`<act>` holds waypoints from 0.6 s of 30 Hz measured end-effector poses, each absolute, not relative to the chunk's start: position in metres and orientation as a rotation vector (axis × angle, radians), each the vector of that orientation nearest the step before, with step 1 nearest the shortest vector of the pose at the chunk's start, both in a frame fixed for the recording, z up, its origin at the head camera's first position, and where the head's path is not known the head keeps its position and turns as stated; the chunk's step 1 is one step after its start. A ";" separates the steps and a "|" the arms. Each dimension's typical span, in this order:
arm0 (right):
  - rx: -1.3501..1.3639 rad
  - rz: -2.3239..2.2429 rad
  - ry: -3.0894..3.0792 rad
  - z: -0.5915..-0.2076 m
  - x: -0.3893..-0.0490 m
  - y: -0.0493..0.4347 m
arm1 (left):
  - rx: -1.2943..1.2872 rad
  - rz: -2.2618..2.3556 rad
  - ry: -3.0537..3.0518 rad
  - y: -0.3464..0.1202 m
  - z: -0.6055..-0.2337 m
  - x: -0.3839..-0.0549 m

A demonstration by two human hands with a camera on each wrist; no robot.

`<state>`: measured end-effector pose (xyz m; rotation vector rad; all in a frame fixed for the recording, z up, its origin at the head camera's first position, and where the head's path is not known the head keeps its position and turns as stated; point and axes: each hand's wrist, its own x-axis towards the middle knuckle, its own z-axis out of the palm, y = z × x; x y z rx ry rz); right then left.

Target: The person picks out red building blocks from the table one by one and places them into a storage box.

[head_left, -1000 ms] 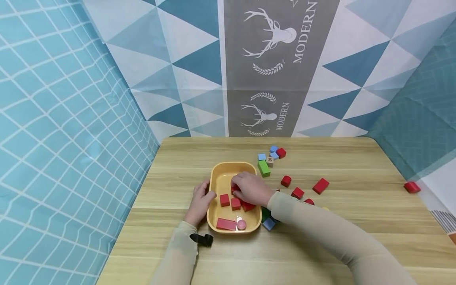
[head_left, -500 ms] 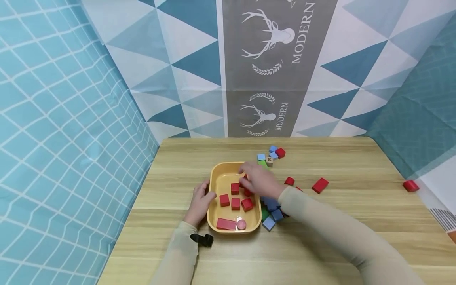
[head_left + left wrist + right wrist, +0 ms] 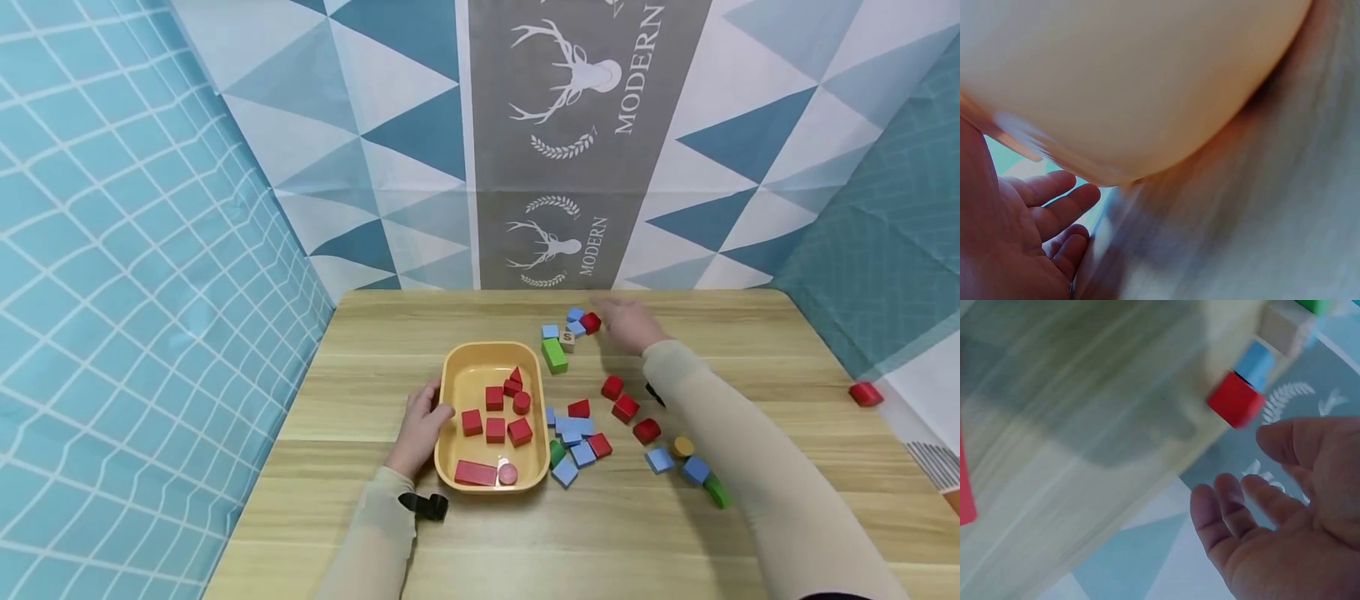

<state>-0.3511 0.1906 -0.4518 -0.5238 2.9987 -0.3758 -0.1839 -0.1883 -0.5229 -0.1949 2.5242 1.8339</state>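
The right arm was extended forward; the right hand was unclenched, thumb apart from slightly bent fingers. The left hand, nearer the body, gripped with thumb opposing fingers.

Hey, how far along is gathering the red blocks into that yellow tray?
Partway, it seems. Done: several red blocks lie in the yellow tray, no other colour. In hand: the left hand is at the tray's side, thumb over its rim; the right hand, holding nothing, is close to a red block beside small blue ones. Remaining: that block and other red ones loose on the table.
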 end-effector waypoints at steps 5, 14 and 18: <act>-0.522 -0.203 2.914 -0.464 -0.349 0.188 | -0.183 1.847 2.521 -0.187 -0.522 -0.183; -0.609 -0.238 3.006 -0.463 -0.344 0.183 | -0.204 1.855 2.509 -0.188 -0.521 -0.182; -0.563 -0.279 2.984 -0.459 -0.336 0.179 | -0.204 1.845 2.520 -0.188 -0.522 -0.182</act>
